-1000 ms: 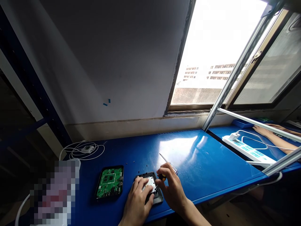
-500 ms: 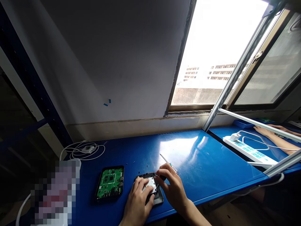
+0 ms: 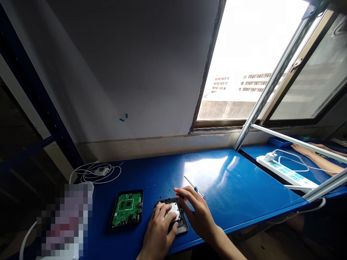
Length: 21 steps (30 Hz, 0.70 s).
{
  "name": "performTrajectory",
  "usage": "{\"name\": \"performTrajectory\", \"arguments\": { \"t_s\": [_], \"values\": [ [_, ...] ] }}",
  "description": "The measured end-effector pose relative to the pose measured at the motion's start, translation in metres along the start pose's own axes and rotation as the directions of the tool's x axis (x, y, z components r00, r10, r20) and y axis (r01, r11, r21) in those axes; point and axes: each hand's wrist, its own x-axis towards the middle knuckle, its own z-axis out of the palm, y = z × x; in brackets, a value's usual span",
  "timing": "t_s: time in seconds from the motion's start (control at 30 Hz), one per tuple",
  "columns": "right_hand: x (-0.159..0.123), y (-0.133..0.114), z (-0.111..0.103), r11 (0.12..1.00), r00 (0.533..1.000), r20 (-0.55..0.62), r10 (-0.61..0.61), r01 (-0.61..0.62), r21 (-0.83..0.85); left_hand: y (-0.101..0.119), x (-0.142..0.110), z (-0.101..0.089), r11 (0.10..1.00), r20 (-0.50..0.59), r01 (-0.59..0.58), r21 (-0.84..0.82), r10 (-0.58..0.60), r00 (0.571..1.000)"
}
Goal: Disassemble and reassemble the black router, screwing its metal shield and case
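Note:
A black device case (image 3: 182,226) holding a silver metal plate (image 3: 174,209) lies near the front edge of the blue table (image 3: 230,187). My left hand (image 3: 159,229) rests on it, with fingers on the plate and the thumb against the case's near side. My right hand (image 3: 197,213) hovers over the case's right edge, its fingers closed round a small dark screwdriver with an orange spot (image 3: 182,197). Its tip is hidden. A second thin screwdriver with a blue-green handle (image 3: 194,187) lies on the table just beyond my right hand.
A green circuit board in a black shell (image 3: 127,209) lies left of the case. A coiled white cable (image 3: 99,171) is at the back left. On the neighbouring table are a white power strip (image 3: 284,173) and another person's arms (image 3: 314,153). A slanted metal window bar (image 3: 271,83) crosses on the right.
My right hand has shifted a little to the left and further from me over the case, its fingers stretched further out. My left hand stays on the plate.

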Motion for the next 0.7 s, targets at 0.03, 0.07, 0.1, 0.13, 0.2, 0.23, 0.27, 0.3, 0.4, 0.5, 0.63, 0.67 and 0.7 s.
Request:
{"name": "performTrajectory", "arguments": {
  "t_s": [0.03, 0.07, 0.1, 0.13, 0.2, 0.23, 0.27, 0.3, 0.4, 0.5, 0.63, 0.67, 0.7],
  "values": [
    [0.0001, -0.0003, 0.0007, 1.000, 1.000, 0.002, 0.000, 0.000, 0.001, -0.0001, -0.0002, 0.0000, 1.000, 0.002, 0.001, -0.001, -0.001, 1.000],
    [0.0001, -0.0008, 0.0012, 1.000, 1.000, 0.007, -0.002, 0.002, 0.003, -0.0001, -0.0004, -0.0001, 1.000, 0.005, 0.002, -0.002, -0.002, 1.000],
    [0.0001, -0.0012, 0.0015, 1.000, 1.000, 0.013, -0.004, 0.003, 0.009, 0.0000, -0.0005, -0.0002, 1.000, 0.008, 0.004, -0.004, -0.004, 1.000],
    [0.0001, -0.0015, 0.0014, 1.000, 1.000, 0.020, -0.004, 0.004, 0.016, 0.0002, -0.0006, -0.0003, 1.000, 0.012, 0.006, -0.007, -0.006, 1.000],
    [0.0002, -0.0016, 0.0003, 1.000, 1.000, 0.029, 0.001, -0.001, 0.026, 0.0010, -0.0007, -0.0008, 1.000, 0.015, 0.012, -0.012, -0.011, 1.000],
    [0.0002, -0.0014, -0.0006, 1.000, 1.000, 0.030, 0.005, -0.006, 0.028, 0.0015, -0.0007, -0.0011, 1.000, 0.016, 0.014, -0.014, -0.014, 1.000],
    [0.0001, -0.0010, -0.0017, 1.000, 0.999, 0.030, 0.010, -0.011, 0.026, 0.0020, -0.0008, -0.0016, 1.000, 0.015, 0.018, -0.016, -0.018, 1.000],
    [-0.0002, -0.0007, -0.0028, 1.000, 0.999, 0.031, 0.014, -0.015, 0.021, 0.0025, -0.0008, -0.0021, 1.000, 0.014, 0.022, -0.018, -0.021, 1.000],
    [-0.0016, -0.0001, -0.0054, 1.000, 0.999, 0.027, 0.031, -0.030, -0.008, 0.0036, -0.0014, -0.0038, 0.999, 0.016, 0.030, -0.017, -0.030, 0.999],
    [-0.0035, -0.0004, -0.0063, 0.998, 0.999, -0.010, 0.040, -0.040, -0.039, 0.0035, -0.0020, -0.0044, 1.000, 0.024, 0.030, 0.009, -0.030, 0.999],
    [-0.0046, -0.0003, -0.0062, 0.997, 0.997, -0.066, 0.046, -0.050, -0.065, 0.0023, -0.0016, -0.0024, 0.999, 0.025, 0.014, 0.049, -0.015, 1.000],
    [-0.0048, -0.0003, -0.0060, 0.996, 0.996, -0.071, 0.047, -0.052, -0.076, 0.0022, -0.0014, -0.0017, 0.998, 0.025, 0.011, 0.054, -0.013, 1.000],
    [-0.0050, -0.0003, -0.0059, 0.995, 0.996, -0.071, 0.047, -0.053, -0.085, 0.0023, -0.0013, -0.0010, 0.998, 0.025, 0.009, 0.057, -0.011, 1.000]
  ]
}}
